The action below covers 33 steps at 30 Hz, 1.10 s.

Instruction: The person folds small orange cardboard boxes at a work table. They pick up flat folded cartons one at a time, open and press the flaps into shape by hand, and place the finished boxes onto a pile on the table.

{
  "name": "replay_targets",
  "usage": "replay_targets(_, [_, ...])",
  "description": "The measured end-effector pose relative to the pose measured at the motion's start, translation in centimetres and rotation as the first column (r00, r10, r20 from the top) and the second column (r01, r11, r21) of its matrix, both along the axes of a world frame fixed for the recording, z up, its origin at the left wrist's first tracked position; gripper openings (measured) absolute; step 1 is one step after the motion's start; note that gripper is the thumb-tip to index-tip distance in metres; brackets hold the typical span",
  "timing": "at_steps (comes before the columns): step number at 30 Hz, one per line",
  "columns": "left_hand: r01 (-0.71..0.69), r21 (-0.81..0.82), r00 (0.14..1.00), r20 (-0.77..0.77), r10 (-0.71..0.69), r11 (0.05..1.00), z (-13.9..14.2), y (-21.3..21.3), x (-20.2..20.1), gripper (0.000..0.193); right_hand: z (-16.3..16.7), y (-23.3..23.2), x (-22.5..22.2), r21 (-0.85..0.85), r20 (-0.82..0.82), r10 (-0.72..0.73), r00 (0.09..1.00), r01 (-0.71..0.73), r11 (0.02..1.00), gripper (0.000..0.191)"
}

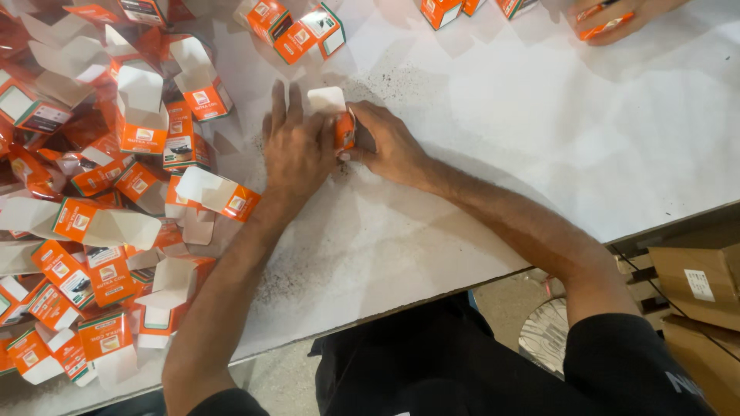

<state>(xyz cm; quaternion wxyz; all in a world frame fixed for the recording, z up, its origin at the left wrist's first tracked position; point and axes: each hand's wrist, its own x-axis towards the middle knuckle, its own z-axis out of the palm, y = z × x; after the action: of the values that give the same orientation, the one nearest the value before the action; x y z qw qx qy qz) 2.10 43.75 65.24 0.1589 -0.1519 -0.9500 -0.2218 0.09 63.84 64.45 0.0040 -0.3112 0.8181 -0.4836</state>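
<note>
A small orange carton (344, 128) with its white flap (327, 98) standing open rests on the white table (478, 146). My left hand (297, 146) lies flat beside it and presses against its left side. My right hand (385, 139) grips the carton from the right, fingers curled around it. Both forearms stretch over the table from the near edge.
A large heap of open orange and white cartons (100, 192) covers the left of the table. More cartons (301, 31) lie at the far edge. Another person's hand (617, 19) holds a carton at the top right. Brown cardboard boxes (697, 281) stand off the table's right.
</note>
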Motion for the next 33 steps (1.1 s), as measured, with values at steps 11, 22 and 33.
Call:
replay_targets(11, [-0.333, 0.726, 0.893, 0.447, -0.045, 0.602, 0.9, 2.0, 0.3, 0.051, -0.2, 0.6, -0.8, 0.052, -0.077, 0.027, 0.997, -0.023, 0.998, 0.066])
replay_targets(22, [-0.462, 0.762, 0.771, 0.598, -0.22, 0.453, 1.5, 1.4, -1.3, 0.023, -1.5, 0.8, -0.1, -0.005, -0.115, 0.017, 0.993, -0.018, 1.0, 0.064])
replay_targets(33, [-0.448, 0.863, 0.673, 0.498, -0.546, 0.234, 0.8, -1.9, -1.9, 0.02, 0.1, -0.3, 0.5, 0.407, -0.538, 0.114, 0.835, 0.138, 0.903, 0.076])
